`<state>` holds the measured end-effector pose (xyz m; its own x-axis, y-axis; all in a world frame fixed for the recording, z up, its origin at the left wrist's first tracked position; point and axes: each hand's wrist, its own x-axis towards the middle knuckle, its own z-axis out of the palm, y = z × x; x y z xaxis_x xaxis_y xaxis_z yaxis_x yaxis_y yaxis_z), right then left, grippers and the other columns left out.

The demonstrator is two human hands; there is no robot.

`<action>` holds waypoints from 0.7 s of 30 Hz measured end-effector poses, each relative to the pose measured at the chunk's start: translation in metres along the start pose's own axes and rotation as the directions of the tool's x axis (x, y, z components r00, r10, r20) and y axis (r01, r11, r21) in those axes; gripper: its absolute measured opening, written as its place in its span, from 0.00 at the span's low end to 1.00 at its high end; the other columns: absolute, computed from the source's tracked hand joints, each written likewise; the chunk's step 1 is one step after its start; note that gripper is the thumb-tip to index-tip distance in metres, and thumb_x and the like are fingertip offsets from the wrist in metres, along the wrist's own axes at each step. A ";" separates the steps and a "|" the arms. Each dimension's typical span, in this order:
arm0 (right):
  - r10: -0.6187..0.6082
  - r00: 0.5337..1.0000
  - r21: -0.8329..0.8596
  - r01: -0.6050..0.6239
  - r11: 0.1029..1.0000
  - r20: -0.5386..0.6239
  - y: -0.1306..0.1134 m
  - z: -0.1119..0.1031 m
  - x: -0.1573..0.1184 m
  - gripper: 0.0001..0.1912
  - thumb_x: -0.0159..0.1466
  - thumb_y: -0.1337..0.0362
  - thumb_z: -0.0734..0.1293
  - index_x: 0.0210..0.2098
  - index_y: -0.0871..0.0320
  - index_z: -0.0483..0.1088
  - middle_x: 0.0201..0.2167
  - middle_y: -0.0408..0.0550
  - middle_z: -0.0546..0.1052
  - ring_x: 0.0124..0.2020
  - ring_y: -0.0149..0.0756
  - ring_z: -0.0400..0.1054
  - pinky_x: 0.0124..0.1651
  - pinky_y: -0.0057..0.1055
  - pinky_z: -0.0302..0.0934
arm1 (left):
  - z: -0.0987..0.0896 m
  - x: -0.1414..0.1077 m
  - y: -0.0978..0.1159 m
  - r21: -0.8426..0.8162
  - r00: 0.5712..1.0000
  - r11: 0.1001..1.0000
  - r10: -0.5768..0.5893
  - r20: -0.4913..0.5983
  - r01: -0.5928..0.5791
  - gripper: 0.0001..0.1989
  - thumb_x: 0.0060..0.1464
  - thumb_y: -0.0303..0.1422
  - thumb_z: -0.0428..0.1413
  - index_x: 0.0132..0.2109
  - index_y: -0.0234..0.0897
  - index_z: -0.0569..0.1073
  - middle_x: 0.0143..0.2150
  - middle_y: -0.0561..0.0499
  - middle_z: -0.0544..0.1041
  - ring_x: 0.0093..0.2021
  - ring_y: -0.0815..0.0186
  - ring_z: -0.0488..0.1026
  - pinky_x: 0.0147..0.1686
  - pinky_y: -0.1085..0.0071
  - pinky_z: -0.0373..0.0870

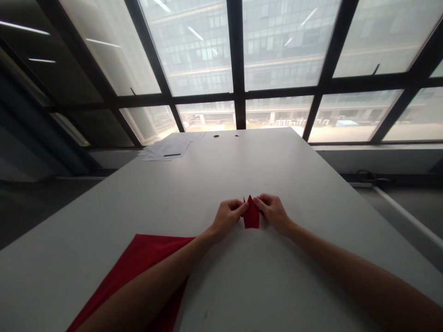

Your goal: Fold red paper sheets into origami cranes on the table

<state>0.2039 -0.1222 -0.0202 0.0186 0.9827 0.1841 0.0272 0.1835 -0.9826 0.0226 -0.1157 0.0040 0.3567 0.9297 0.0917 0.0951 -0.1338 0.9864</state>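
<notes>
A small folded piece of red paper point(251, 216) stands over the white table point(221, 175), with a pointed tip at its top centre and thin points at its sides. My left hand point(229, 216) pinches its left side between thumb and fingers. On the right side, my right hand point(272, 210) grips it in the same way, thumb towards the middle. Some fingertips are hidden behind the paper. Under my left forearm lies a large red sheet point(138, 258), partly covered by the arm.
Loose white papers point(166, 146) with a dark pen-like object point(172, 155) on them lie at the table's far left. Two small round holes are near the far edge. Black-framed windows point(238, 69) rise behind the table.
</notes>
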 end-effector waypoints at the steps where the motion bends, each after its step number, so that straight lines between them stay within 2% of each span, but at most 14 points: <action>1: 0.001 1.000 0.004 -0.001 1.000 0.007 -0.001 0.000 0.000 0.22 0.59 0.45 0.68 0.24 0.58 0.69 0.19 0.39 0.66 0.20 0.28 0.55 0.23 0.27 0.49 | 0.000 0.000 0.000 0.000 1.000 1.000 -0.001 -0.005 0.001 0.21 0.54 0.48 0.61 0.31 0.31 0.77 0.26 0.51 0.72 0.26 0.71 0.63 0.25 0.75 0.58; 5: -0.003 0.995 0.027 0.000 1.000 0.103 -0.008 0.001 -0.003 0.21 0.60 0.45 0.67 0.30 0.59 0.72 0.22 0.40 0.69 0.22 0.29 0.57 0.25 0.27 0.52 | 0.000 0.001 -0.001 -0.031 0.997 0.999 0.015 -0.074 -0.017 0.21 0.54 0.48 0.61 0.32 0.31 0.77 0.25 0.52 0.72 0.25 0.71 0.62 0.24 0.75 0.57; 7: -0.010 0.991 0.012 0.009 1.000 0.132 -0.011 0.002 -0.003 0.20 0.59 0.47 0.70 0.28 0.59 0.73 0.22 0.41 0.70 0.23 0.29 0.58 0.26 0.28 0.53 | 0.000 0.001 -0.001 -0.038 0.996 0.999 0.018 -0.086 -0.021 0.21 0.53 0.48 0.61 0.32 0.31 0.78 0.24 0.52 0.71 0.24 0.71 0.62 0.24 0.75 0.57; 11: -0.007 0.994 -0.010 0.008 1.000 0.109 -0.012 0.003 -0.004 0.20 0.57 0.47 0.70 0.23 0.59 0.71 0.20 0.42 0.69 0.23 0.30 0.58 0.27 0.28 0.54 | -0.001 0.002 -0.003 -0.032 0.999 0.999 0.003 -0.055 -0.004 0.21 0.52 0.49 0.61 0.33 0.31 0.78 0.24 0.52 0.71 0.24 0.71 0.63 0.24 0.75 0.57; 17: -0.019 0.979 -0.042 0.029 0.999 0.203 -0.012 0.002 -0.003 0.16 0.57 0.51 0.72 0.30 0.61 0.75 0.25 0.45 0.74 0.26 0.32 0.64 0.29 0.28 0.57 | -0.002 0.003 -0.007 -0.056 0.999 0.998 0.005 -0.037 -0.007 0.20 0.54 0.47 0.61 0.34 0.31 0.77 0.26 0.52 0.71 0.25 0.71 0.63 0.25 0.75 0.56; 21: 0.002 0.977 -0.004 -0.001 1.000 0.215 -0.014 0.001 -0.004 0.16 0.57 0.53 0.71 0.33 0.62 0.76 0.27 0.46 0.76 0.27 0.32 0.66 0.30 0.29 0.60 | -0.002 0.003 -0.005 -0.068 1.000 0.998 0.005 -0.027 -0.007 0.20 0.56 0.48 0.59 0.38 0.31 0.78 0.27 0.52 0.71 0.26 0.71 0.63 0.26 0.75 0.59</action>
<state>0.2028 -0.1287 -0.0077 -0.1969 0.9650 0.1730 0.0316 0.1826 -0.9827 0.0212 -0.1113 -0.0008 0.3322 0.9378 0.1007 0.0293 -0.1170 0.9927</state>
